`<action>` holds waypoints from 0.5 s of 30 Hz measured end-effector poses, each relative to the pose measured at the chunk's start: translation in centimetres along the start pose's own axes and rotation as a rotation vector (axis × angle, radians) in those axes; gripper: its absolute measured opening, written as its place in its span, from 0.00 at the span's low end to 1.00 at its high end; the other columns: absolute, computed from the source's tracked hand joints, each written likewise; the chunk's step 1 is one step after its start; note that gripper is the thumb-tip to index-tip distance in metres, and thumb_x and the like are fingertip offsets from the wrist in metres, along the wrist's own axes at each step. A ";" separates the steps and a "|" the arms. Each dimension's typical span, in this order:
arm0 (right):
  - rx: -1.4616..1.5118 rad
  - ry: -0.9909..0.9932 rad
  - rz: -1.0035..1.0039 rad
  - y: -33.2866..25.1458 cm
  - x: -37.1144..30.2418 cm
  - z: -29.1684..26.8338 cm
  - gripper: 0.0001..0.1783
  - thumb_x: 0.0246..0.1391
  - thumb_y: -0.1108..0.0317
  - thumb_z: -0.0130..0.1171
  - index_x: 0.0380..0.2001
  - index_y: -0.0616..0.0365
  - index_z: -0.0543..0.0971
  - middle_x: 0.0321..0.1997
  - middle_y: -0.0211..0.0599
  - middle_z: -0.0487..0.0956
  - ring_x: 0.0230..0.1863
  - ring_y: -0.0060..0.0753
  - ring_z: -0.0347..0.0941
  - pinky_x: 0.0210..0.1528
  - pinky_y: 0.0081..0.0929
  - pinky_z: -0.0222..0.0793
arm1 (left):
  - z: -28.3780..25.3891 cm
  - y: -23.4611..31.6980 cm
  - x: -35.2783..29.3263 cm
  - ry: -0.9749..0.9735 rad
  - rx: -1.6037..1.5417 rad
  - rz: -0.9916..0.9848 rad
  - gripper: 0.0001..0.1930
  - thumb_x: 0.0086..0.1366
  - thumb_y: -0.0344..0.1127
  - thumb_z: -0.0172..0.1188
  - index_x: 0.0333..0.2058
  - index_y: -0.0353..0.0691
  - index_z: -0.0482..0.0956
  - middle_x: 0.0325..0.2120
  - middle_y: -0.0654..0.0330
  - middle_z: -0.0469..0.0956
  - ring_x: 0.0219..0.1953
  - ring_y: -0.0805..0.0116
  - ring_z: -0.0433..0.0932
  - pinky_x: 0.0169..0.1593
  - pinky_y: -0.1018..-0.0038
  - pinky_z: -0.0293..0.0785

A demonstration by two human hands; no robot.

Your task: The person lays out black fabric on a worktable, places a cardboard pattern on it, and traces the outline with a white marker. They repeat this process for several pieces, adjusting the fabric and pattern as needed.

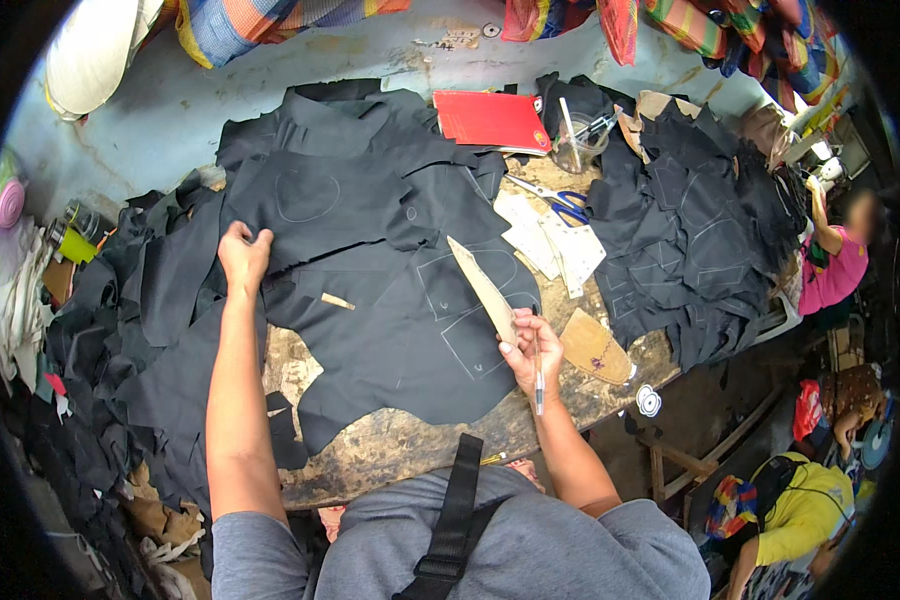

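Gripping a cardboard pattern [482, 288] and pen [538, 375], right hand [526, 350] hovers; left hand [242, 256] presses flat on black fabric [370, 300].

Soft, even daylight fills the scene, brightest on the pale wall behind the workbench [410, 455]. Shadows are faint. The black fabric [370, 250] swallows detail, only chalk lines showing. Fisheye bending curves the bench edges, a dark ring blacks out the corners, and the right rim goes blurry.
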State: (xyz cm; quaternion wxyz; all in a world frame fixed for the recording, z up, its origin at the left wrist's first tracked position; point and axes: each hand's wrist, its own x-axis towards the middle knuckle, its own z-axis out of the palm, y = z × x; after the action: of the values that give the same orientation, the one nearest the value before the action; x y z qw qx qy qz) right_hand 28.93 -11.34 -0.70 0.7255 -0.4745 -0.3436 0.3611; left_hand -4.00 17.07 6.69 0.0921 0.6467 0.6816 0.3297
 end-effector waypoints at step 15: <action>-0.032 -0.011 0.021 -0.3 0.1 0.1 0.23 0.38 0.73 0.70 0.39 0.63 0.71 0.51 0.39 0.68 0.46 0.26 0.70 0.46 0.24 0.70 | -13.8 -6.6 -6.2 0.029 -1.082 0.122 0.47 0.41 0.24 0.52 0.65 0.40 0.48 0.67 0.59 0.43 0.67 0.66 0.45 0.65 0.74 0.46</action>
State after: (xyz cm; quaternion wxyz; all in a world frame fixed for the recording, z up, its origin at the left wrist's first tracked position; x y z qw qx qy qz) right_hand 28.92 -11.26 -0.38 0.7121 -0.4877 -0.3481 0.3659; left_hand -16.12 7.02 11.61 0.3832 0.5406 0.3769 0.6471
